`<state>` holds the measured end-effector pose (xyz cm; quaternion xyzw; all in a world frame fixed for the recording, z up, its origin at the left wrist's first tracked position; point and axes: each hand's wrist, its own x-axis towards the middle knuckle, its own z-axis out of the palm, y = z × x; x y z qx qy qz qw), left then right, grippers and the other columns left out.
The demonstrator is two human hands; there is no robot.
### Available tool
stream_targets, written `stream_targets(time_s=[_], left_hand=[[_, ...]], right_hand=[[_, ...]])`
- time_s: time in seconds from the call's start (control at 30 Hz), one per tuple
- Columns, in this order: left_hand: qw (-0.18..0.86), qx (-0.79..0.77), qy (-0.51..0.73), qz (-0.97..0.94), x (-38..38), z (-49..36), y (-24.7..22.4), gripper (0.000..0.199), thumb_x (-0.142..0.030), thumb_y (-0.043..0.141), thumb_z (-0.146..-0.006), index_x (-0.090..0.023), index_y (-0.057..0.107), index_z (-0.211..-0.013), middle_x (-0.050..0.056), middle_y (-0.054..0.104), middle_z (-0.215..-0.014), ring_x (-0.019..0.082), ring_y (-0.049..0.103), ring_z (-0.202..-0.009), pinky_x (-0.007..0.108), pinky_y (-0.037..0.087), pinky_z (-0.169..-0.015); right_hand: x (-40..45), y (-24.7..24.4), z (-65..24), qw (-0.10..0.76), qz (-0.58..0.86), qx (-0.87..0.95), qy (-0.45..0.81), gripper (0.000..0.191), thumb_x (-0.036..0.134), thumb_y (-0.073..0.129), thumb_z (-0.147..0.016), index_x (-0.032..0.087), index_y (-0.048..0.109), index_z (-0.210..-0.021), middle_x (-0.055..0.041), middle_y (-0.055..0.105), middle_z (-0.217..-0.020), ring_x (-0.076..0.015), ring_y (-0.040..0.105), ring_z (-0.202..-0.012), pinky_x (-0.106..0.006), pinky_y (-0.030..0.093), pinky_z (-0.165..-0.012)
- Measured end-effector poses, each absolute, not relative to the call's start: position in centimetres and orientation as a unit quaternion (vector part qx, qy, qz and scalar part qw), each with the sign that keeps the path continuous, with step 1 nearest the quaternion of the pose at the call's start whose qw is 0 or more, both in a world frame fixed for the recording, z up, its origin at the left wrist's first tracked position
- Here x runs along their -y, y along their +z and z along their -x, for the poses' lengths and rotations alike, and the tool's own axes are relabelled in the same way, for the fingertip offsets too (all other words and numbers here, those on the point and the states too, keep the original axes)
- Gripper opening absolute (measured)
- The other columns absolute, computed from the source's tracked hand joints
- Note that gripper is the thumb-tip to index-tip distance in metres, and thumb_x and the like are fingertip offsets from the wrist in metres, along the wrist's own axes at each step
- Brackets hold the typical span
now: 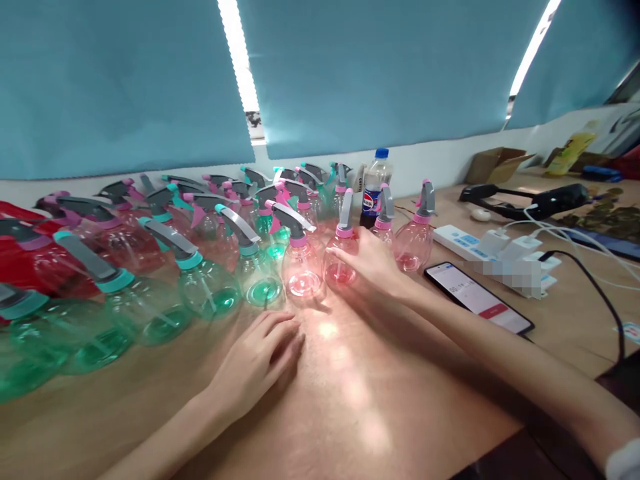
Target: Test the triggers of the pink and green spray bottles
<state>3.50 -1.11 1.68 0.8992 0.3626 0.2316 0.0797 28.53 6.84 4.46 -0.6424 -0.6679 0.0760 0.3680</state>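
Observation:
Many spray bottles with pink or green bodies and grey trigger heads stand in rows on the wooden table. My right hand (370, 257) is wrapped round the side of a pink spray bottle (341, 272), which stands upright beside another pink spray bottle (303, 270). My left hand (273, 343) rests on the table in front of a green spray bottle (261, 283), its fingers loosely curled together; whatever may be under them is hidden. Two more pink bottles, one of them at the right end (414, 243), stand behind my right hand.
A cola bottle (376, 187) with a blue cap stands at the back. On the right lie a phone (477, 297) showing a timer, a white power strip (463, 245) with cables, and a black headset-like device (555, 200). Farther back is a cardboard box (495, 165).

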Motion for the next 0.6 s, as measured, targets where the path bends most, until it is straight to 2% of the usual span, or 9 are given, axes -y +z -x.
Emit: stream_targets(time_s=[0.13,0.33,0.5,0.6], left_hand=[[0.111,-0.329,0.251,-0.904,1.6,-5.0,2.8,0.019,-0.022,0.043,-0.098,-0.022,0.059,-0.108,0.006,0.06,-0.113,0.021,0.056,-0.106,0.035,0.048,-0.089],[0.17,-0.376,0.309,-0.857,1.2,-7.9,3.4,0.021,-0.023,0.049,-0.095,-0.026,0.051,-0.116,0.004,0.058,-0.112,0.021,0.058,-0.104,0.037,0.048,-0.087],[0.226,-0.385,0.329,-0.832,-0.5,-10.6,2.6,0.057,-0.029,0.066,-0.083,-0.025,0.038,-0.132,0.009,0.048,-0.13,0.025,0.057,-0.11,0.043,0.049,-0.091],[0.266,-0.386,0.299,-0.831,-1.0,-11.7,2.2,0.071,-0.035,0.071,-0.077,-0.021,0.035,-0.137,0.013,0.049,-0.132,0.031,0.055,-0.114,0.047,0.048,-0.092]], right_hand=[[-5.6,4.8,-28.9,0.356,0.647,0.67,0.077,0.045,0.049,0.06,-0.081,0.012,0.057,-0.107,-0.0185,0.066,-0.107,-0.037,0.063,-0.098,-0.047,0.048,-0.078],[-2.2,5.8,-30.4,0.341,0.584,0.725,0.131,0.048,0.048,0.061,-0.082,0.019,0.054,-0.12,-0.011,0.066,-0.114,-0.0294,0.063,-0.1,-0.042,0.049,-0.081],[-0.2,5.9,-32.4,0.315,0.506,0.793,0.124,0.042,0.048,0.066,-0.079,0.022,0.061,-0.112,-0.0073,0.064,-0.11,-0.0246,0.059,-0.097,-0.042,0.047,-0.086],[0.7,6.5,-33.4,0.29,0.462,0.816,0.194,0.037,0.045,0.068,-0.079,0.023,0.062,-0.108,-0.0062,0.062,-0.111,-0.0243,0.055,-0.104,-0.042,0.045,-0.092]])
